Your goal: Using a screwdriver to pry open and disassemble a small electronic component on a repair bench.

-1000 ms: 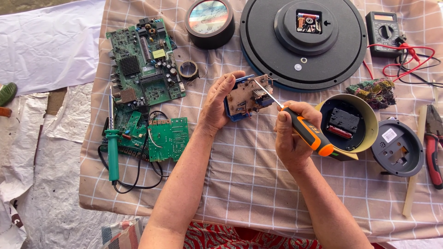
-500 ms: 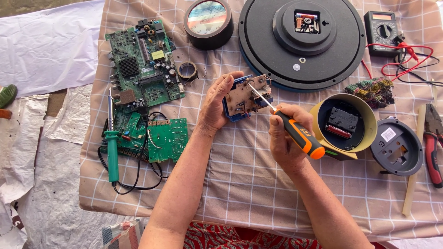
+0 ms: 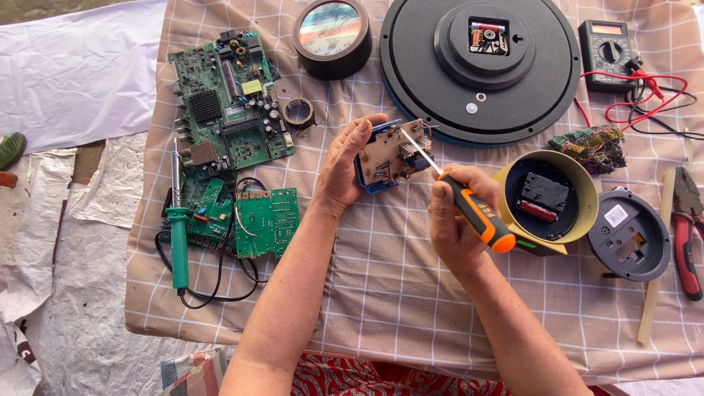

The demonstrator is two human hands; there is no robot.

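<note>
Right hand of mine is closed around the orange and black handle of a screwdriver, whose thin metal shaft slants up and away from my knuckles to touch a small circuit board in a blue plastic frame. Left hand cups that board by its left edge, fingers curled over the top and thumb underneath, holding it tilted just above the checked tablecloth. As I judge it, the tip could skid off the board and scratch its tracks or jab my left fingers, since only one side is gripped and nothing braces it from below. Just beyond my right hand sits a yellow round clock case, close enough for my elbow or the handle to knock. Beyond my left hand lie a large green circuit board and a green soldering iron, well clear.
</note>
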